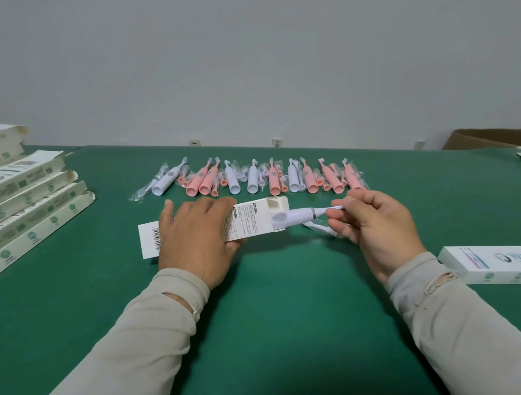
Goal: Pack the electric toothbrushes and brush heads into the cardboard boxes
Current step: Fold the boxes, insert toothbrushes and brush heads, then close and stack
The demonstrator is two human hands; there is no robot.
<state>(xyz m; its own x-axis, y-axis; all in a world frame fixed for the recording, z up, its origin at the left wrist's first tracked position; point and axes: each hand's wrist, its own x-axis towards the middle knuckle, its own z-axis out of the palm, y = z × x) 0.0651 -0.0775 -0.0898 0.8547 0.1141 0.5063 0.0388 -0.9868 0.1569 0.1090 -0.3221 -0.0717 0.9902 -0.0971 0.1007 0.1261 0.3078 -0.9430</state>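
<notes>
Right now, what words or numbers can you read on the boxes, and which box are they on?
"WISDENT": in teal letters on the closed white cardboard box lying at the right edge of the green table.
Barcode and small black print on the open white cardboard box under the left hand: too small to read.
Print on the stack of long cream cardboard boxes at the left: too blurred to read.
</notes>
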